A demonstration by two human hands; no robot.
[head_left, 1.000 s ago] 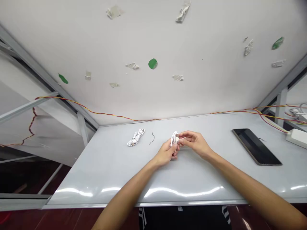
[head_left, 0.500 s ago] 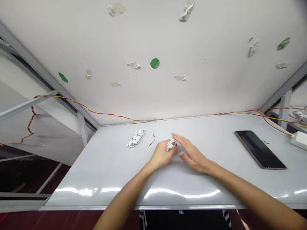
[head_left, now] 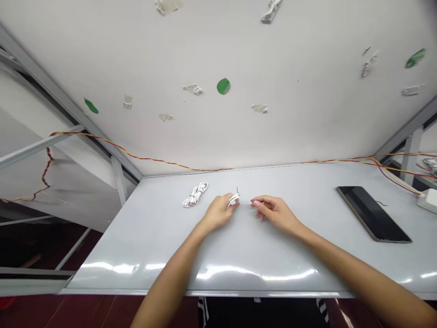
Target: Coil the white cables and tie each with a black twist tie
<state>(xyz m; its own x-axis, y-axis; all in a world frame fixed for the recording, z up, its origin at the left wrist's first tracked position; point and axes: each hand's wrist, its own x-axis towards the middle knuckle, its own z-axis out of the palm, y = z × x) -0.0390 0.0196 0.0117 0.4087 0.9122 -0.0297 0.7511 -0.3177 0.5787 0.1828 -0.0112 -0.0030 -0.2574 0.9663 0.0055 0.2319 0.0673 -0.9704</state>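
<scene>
My left hand (head_left: 218,213) is closed around a coiled white cable (head_left: 234,199), whose loops stick out past the fingertips. A thin black twist tie (head_left: 238,189) stands up at the far end of that coil. To the right, a short gap away, is my right hand (head_left: 271,210), thumb and forefinger pinched together and pointing at the coil. Whatever may be between those fingertips is too small to make out. Left of my left hand lies another coiled white cable (head_left: 195,195), bound around its middle with a black tie.
A dark tablet (head_left: 373,213) lies on the right of the grey table (head_left: 164,246), with a thin black wire beside it. A white power strip (head_left: 428,200) sits at the right edge. Red and yellow wires (head_left: 153,159) run along the white back panel.
The twist tie has gone from the tabletop and now shows at the held coil. My left hand has shifted left with the cable. My right hand's spread fingers have closed into a pinch.
</scene>
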